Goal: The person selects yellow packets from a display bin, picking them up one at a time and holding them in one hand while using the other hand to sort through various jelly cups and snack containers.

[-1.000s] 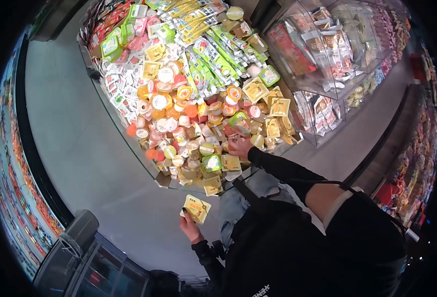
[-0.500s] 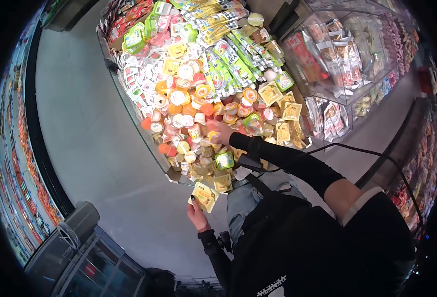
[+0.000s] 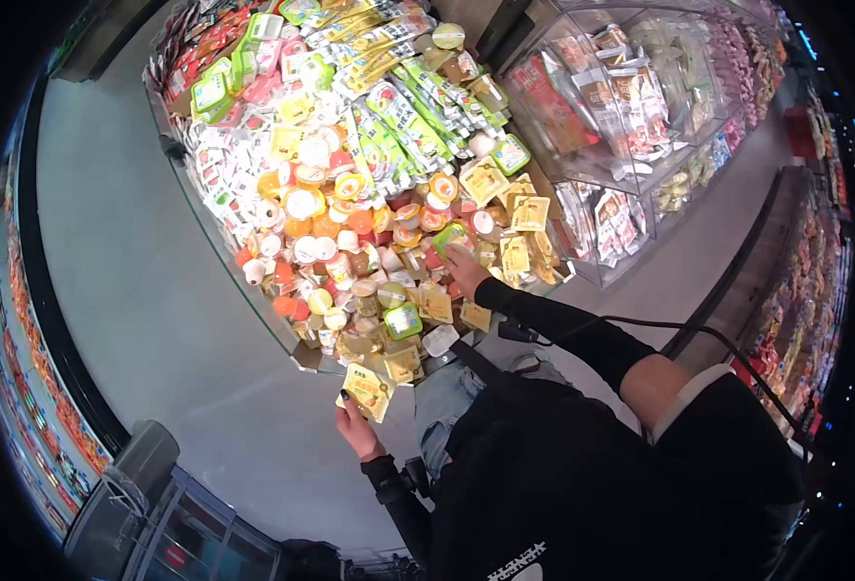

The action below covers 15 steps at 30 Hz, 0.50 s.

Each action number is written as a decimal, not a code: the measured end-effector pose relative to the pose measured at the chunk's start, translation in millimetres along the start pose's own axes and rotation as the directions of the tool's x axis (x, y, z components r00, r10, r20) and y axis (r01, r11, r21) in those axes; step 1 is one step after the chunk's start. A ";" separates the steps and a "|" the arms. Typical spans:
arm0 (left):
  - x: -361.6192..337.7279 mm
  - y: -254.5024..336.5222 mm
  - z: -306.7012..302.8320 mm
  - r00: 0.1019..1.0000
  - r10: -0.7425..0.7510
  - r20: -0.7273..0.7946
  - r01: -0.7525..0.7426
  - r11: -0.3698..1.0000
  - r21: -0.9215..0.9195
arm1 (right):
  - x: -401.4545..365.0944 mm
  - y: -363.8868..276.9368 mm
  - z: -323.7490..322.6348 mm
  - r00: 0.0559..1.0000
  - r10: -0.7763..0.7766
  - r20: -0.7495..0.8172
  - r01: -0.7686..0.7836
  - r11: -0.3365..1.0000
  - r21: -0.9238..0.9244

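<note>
My left hand (image 3: 357, 428) holds a yellow square jelly pack (image 3: 367, 391) by its lower left edge, just outside the near corner of the display bin. The pack's printed face is turned up, and a thumb with a dark nail lies on it. My right hand (image 3: 466, 273) reaches into the bin, fingers bent at a green-lidded jelly pack (image 3: 449, 237); its thumb is hidden. Around it lie round jelly cups with orange fruit (image 3: 444, 187) and more yellow square packs (image 3: 513, 254). Another green-lidded pack (image 3: 403, 321) rests closer to my body.
The bin's glass side (image 3: 238, 261) edges the heap on the left. Green stick packs (image 3: 403, 126) and white sachets (image 3: 219, 174) fill its far part. A clear acrylic case (image 3: 582, 174) with bagged snacks stands to the right. A black cable (image 3: 679, 324) runs past my right arm.
My right hand has moved right across the heap, from the round cups to the green-lidded pack. My left hand still holds the yellow pack. The whole view has shifted.
</note>
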<state>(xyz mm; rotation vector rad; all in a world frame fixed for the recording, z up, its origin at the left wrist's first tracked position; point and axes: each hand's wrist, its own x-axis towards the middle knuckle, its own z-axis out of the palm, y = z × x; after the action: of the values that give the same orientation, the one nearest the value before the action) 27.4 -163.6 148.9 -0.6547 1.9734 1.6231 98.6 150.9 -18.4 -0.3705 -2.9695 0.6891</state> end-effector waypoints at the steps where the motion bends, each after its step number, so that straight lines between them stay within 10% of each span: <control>1: -0.7 0.1 0.9 1.000 -0.015 0.001 0.015 1.000 0.005 | -7.3 -1.0 -2.5 0.984 0.079 0.159 -0.099 0.988 0.121; 4: -0.6 -3.2 -0.6 1.000 -0.029 0.002 0.029 0.999 0.027 | -17.1 -3.7 0.6 0.964 -0.060 0.260 0.118 0.970 -0.214; 9: -1.8 -2.6 -2.0 1.000 -0.027 0.011 0.027 0.998 0.050 | 3.3 -21.5 4.0 0.989 -0.051 0.137 0.074 0.982 -0.173; 15: -5.4 -0.5 -0.9 1.000 -0.015 0.024 0.012 0.996 0.094 | 55.9 -14.6 12.1 0.913 0.092 0.396 0.008 0.970 -0.245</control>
<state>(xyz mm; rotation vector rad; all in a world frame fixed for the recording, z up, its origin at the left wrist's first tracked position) 31.7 -164.3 152.3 -0.6077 2.0094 1.5137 39.7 146.9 -22.0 -0.3427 -3.4680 0.4509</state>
